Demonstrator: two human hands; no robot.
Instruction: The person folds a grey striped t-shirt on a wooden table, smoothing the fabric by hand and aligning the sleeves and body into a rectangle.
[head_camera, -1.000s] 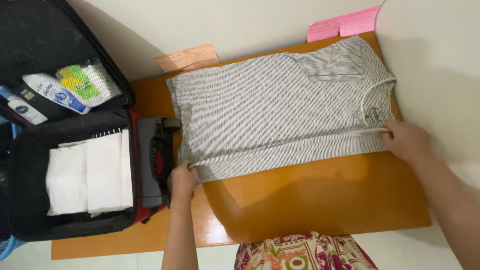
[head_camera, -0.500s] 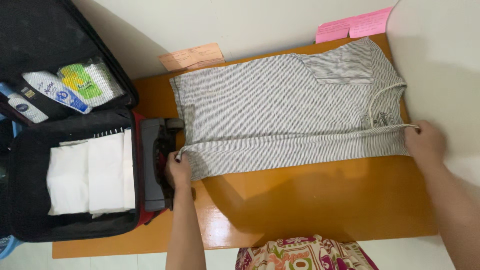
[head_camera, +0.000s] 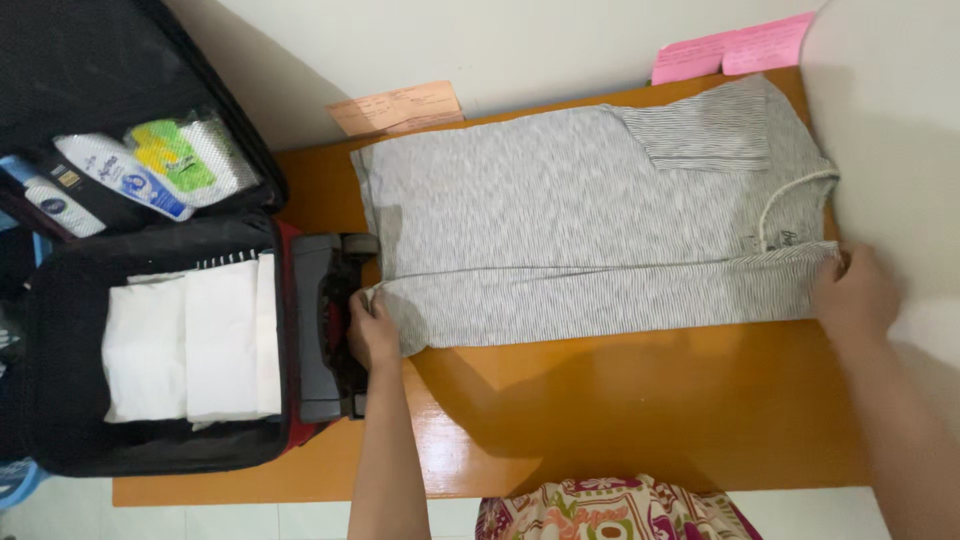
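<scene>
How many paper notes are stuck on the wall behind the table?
3. An orange note sits above the grey striped shirt near its hem end. Two pink notes, and, overlap side by side near the corner, above the sleeve. None seems hidden.

The open suitcase runs off the left edge, and the shirt hides both hands' fingertips.
</scene>
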